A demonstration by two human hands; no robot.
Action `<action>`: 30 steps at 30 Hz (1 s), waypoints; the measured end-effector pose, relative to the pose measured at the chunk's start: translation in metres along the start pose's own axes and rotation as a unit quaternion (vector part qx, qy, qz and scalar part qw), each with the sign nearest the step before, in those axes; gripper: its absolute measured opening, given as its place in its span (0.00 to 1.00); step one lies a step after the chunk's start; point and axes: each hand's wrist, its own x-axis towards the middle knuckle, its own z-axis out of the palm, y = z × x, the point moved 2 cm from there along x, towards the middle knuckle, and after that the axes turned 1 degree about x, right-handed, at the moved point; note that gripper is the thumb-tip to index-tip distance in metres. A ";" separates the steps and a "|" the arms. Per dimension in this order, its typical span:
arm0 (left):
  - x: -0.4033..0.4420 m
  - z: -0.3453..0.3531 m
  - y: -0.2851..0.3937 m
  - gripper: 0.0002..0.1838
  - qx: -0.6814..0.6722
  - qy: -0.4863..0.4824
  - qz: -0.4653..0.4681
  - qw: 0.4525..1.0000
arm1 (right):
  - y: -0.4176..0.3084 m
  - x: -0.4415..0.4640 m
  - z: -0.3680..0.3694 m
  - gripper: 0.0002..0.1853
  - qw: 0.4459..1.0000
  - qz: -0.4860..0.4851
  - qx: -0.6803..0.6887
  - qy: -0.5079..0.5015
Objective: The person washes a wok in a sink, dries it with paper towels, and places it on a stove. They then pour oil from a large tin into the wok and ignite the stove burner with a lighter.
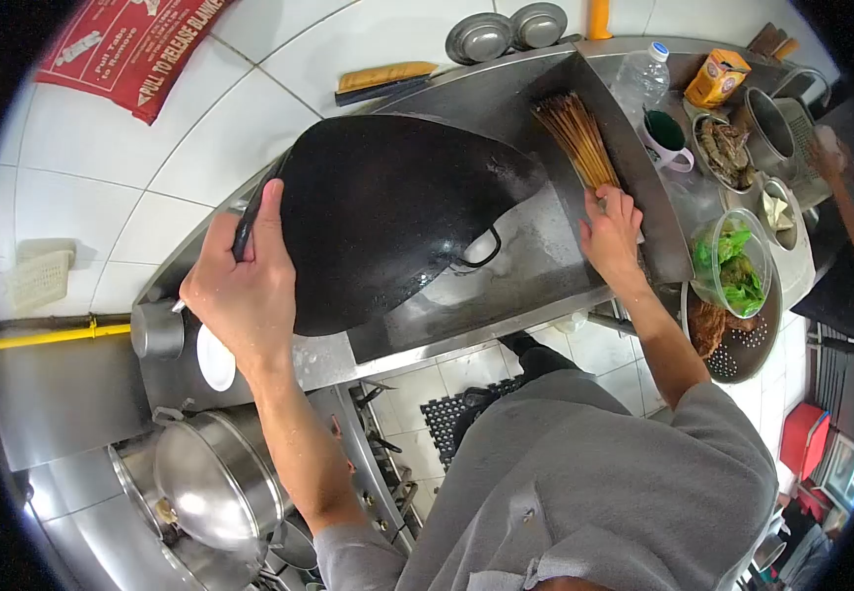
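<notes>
A large black wok (397,227) is tilted over the metal sink (535,256). My left hand (250,266) is closed around the grip at its left edge, with the thumb laid along the rim. A small loop handle (483,248) sticks out at the wok's lower right. At the sink's right side, my right hand (612,234) is closed on the lower end of a bamboo wok brush (576,138). The bristles point away from me, towards the back of the sink, apart from the wok.
Right of the sink stand a plastic bottle (643,77), a mug (665,140), a bowl of shrimp (724,153) and a tub of greens (737,266). Large steel pots (215,478) sit at lower left. A knife (382,81) lies behind the sink. Another person's arm (845,187) shows at right.
</notes>
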 end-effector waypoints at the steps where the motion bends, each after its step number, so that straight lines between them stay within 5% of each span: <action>1: 0.001 0.001 0.001 0.18 -0.012 0.003 0.002 1.000 | -0.002 0.001 -0.003 0.23 1.000 -0.011 -0.005 0.018; 5: 0.000 -0.001 0.009 0.20 -0.015 0.019 0.009 1.000 | 0.002 -0.012 0.039 0.22 0.980 0.012 0.190 -0.056; 7: -0.001 -0.004 0.015 0.21 0.009 0.019 0.011 1.000 | 0.001 -0.020 0.081 0.18 0.933 0.065 0.245 -0.256; 10: -0.007 -0.011 0.015 0.22 0.036 0.050 0.039 0.997 | -0.026 -0.017 0.126 0.17 0.910 0.067 0.208 -0.352; 11: -0.009 -0.015 0.016 0.22 0.042 0.051 0.038 0.997 | -0.038 -0.016 0.140 0.16 0.803 0.225 0.413 -0.367; 12: -0.011 -0.020 0.018 0.23 0.042 0.067 0.048 0.996 | -0.046 -0.017 0.154 0.16 0.632 0.366 0.584 -0.356; 15: -0.019 -0.044 0.017 0.24 0.064 0.096 0.066 0.991 | -0.063 -0.008 0.187 0.14 0.561 0.332 0.714 -0.255; 17: -0.024 -0.070 0.017 0.21 0.106 0.122 0.051 0.986 | -0.079 -0.003 0.151 0.16 0.557 0.259 0.744 -0.263; 19: -0.024 -0.103 0.018 0.15 0.148 0.174 0.028 0.973 | -0.090 0.001 0.133 0.22 0.520 0.106 0.742 -0.409; 20: -0.029 -0.122 0.012 0.11 0.144 0.208 0.035 0.967 | -0.091 -0.002 0.148 0.18 0.558 0.027 0.694 -0.454; 21: -0.037 -0.147 0.008 0.06 0.145 0.218 -0.078 0.962 | -0.099 -0.002 0.163 0.18 0.555 0.019 0.696 -0.455; 22: -0.046 -0.170 0.002 0.09 0.032 0.267 -0.083 0.959 | -0.110 -0.004 0.179 0.15 0.569 0.055 0.662 -0.485; 23: -0.055 -0.197 0.003 0.13 0.063 0.302 -0.098 0.946 | -0.123 -0.001 0.187 0.13 0.583 0.089 0.626 -0.511; 24: -0.069 -0.227 -0.003 0.11 0.040 0.335 -0.084 0.938 | -0.142 0.003 0.181 0.10 0.590 0.127 0.659 -0.449; 29: -0.144 -0.347 0.027 0.13 0.206 0.390 -0.164 0.882 | -0.243 0.035 0.202 0.10 0.580 0.137 0.698 -0.397; 30: -0.145 -0.330 0.060 0.23 0.328 0.434 -0.179 0.820 | -0.258 0.041 0.206 0.10 0.557 0.159 0.717 -0.389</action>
